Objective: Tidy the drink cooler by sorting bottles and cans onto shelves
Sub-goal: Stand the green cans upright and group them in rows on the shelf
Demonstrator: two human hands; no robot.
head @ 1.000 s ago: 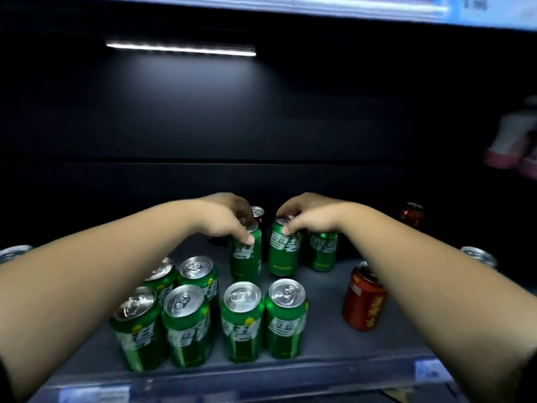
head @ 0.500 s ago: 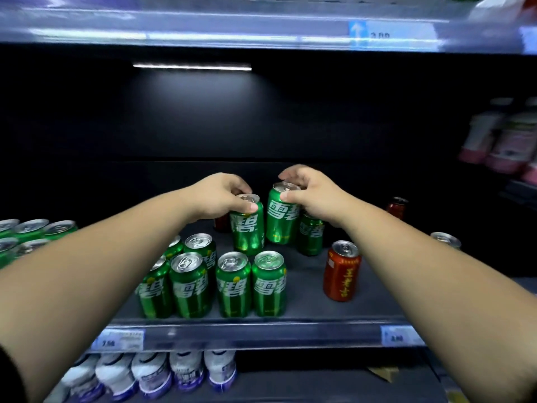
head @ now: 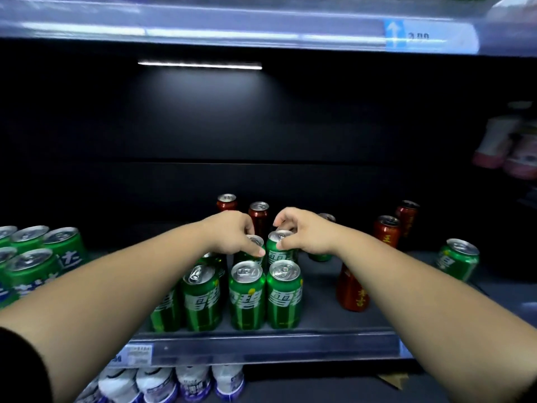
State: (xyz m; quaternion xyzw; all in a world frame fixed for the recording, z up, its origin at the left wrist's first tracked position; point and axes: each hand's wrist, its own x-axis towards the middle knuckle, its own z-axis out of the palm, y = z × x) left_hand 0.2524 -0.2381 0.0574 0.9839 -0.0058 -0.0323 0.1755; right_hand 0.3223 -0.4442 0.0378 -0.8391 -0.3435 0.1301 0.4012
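Green aluminium soda cans (head: 279, 254), two side by side, stand just behind the front row of matching cans (head: 247, 298) on the dark cooler shelf (head: 319, 324). Your left hand (head: 235, 237) pinches one rim, your right hand (head: 305, 234) the other. You're likely mid-placement: next, seat both squarely behind that row, then release.

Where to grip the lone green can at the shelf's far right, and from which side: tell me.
Wrap fingers round the mid wall of the lone green can, coming from the front: it stands upright and alone, with bare shelf on both sides.
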